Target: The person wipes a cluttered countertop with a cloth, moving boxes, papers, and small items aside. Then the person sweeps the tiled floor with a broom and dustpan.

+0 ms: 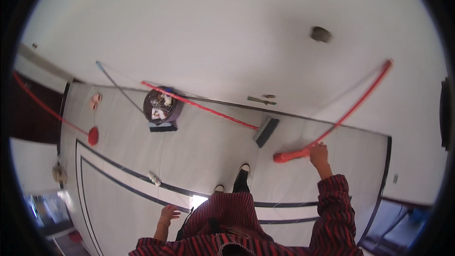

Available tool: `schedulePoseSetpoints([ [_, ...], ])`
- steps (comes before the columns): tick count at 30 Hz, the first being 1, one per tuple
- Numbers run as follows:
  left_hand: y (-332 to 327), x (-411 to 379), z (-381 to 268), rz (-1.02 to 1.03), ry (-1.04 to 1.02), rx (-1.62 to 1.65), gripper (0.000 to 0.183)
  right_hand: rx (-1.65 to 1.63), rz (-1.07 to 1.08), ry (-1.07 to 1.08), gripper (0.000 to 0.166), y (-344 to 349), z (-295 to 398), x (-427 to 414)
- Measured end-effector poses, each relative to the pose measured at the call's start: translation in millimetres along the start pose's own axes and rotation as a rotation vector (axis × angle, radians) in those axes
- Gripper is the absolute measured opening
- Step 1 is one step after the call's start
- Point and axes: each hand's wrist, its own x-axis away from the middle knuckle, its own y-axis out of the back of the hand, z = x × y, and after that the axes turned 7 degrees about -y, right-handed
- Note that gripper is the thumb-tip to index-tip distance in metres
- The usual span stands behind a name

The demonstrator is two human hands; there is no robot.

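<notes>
My right hand [320,154] is extended forward at the lower part of a red long-handled broom [350,112]. Its fingers overlap the handle in the picture; whether they grip it or only pass in front, I cannot tell. The broom's handle slants up towards the white wall, and its red head is low at the left. My left hand [169,214] hangs beside my body with fingers apart and nothing in it. Just left of the red broom's head is a grey-headed brush [266,132] with dark bristles. Its red handle slants away to the left, across the top of a bin.
The dark round bin [145,105] holds mixed items, with another brush head [163,127] at its base. Pink slippers [95,101] and a red-headed pole [93,136] are farther left. A small white object [154,178] lies on the tiled floor. A green strip [262,100] shows against the wall.
</notes>
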Motion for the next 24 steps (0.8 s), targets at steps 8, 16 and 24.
schedulePoseSetpoints([
  [8,-55,-114,-47,0.009,-0.044,0.254,0.031,0.071,-0.169,0.075,0.027,-71,-77,-95],
  [16,-157,-364,-148,0.027,-0.191,0.328,0.069,0.485,0.304,-0.115,0.069,-117,-122,-120],
  [24,-213,-508,-247,-0.117,-0.451,0.526,0.108,0.264,0.826,-0.115,0.039,-70,-113,-9],
])
